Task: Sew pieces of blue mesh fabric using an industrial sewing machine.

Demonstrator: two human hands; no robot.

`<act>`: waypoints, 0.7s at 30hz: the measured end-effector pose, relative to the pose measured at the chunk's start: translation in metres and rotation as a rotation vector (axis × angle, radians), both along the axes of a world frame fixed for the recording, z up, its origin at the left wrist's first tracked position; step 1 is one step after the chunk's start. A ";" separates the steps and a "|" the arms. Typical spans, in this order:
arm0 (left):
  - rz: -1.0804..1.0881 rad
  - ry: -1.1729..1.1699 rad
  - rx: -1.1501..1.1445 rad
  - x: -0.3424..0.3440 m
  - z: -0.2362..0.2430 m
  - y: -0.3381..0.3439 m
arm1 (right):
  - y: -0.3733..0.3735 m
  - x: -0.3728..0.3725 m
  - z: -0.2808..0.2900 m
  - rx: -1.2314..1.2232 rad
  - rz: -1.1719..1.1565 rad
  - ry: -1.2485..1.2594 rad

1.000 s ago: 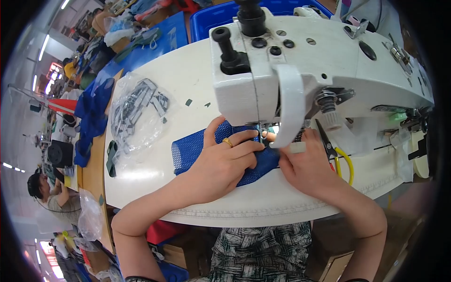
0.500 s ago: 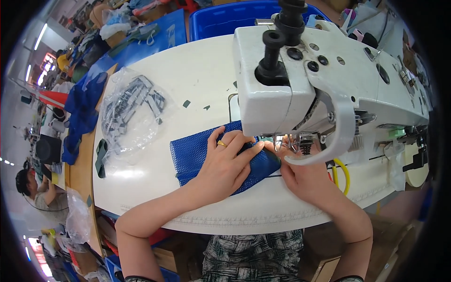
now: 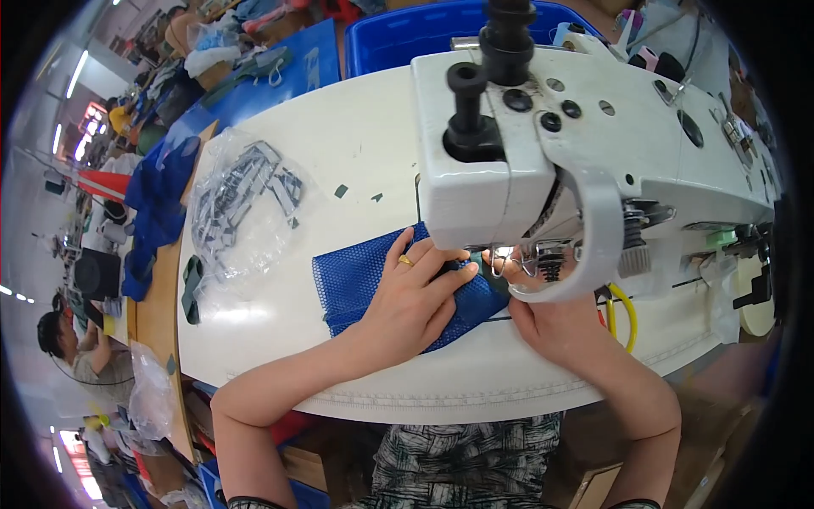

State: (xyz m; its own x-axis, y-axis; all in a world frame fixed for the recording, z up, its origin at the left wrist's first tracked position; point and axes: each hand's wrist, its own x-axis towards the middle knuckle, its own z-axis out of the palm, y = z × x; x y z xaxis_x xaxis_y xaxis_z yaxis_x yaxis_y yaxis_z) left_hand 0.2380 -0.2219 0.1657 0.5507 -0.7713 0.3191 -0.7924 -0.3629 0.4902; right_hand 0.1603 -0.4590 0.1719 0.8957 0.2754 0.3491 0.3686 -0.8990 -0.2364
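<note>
White table (image 3: 373, 127); sewing machine (image 3: 475, 195) over its right half. Blue mesh fabric (image 3: 346, 284) on the table, between near edge and needle area. Left hand (image 3: 403, 299): fingers part-bent, pressing mesh; pinch, can't tell. Right hand (image 3: 555, 329): half-curled at mesh's right end, fingertips partly hidden; grip can't tell. My read: lining up mesh for stitching; calls for flat fabric, fingers clear. Markings: ruler ticks along near edge; no legible labels.

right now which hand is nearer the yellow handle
Right: the right hand is just left of the yellow handle; the left hand is farther left, on blue mesh fabric.
</note>
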 end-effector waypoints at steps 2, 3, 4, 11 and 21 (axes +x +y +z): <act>-0.009 -0.001 -0.013 0.004 0.003 -0.001 | 0.000 -0.001 -0.001 0.014 -0.013 -0.003; -0.047 -0.007 -0.039 0.009 0.004 -0.003 | -0.002 -0.002 -0.003 0.020 -0.024 0.027; -0.086 -0.013 -0.067 0.012 0.005 -0.004 | -0.003 -0.003 -0.004 0.026 -0.034 0.057; -0.090 0.027 -0.029 0.019 0.003 -0.003 | -0.002 -0.001 -0.004 0.015 -0.029 0.094; -0.084 0.132 -0.010 0.024 -0.002 0.000 | -0.004 0.003 -0.007 0.065 -0.017 0.044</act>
State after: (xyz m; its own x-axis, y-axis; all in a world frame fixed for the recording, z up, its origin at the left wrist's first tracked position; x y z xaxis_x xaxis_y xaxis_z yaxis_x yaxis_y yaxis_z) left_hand 0.2621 -0.2217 0.1638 0.5223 -0.8133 0.2563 -0.7482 -0.2929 0.5953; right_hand 0.1636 -0.4628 0.1645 0.9150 0.2381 0.3257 0.3413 -0.8872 -0.3104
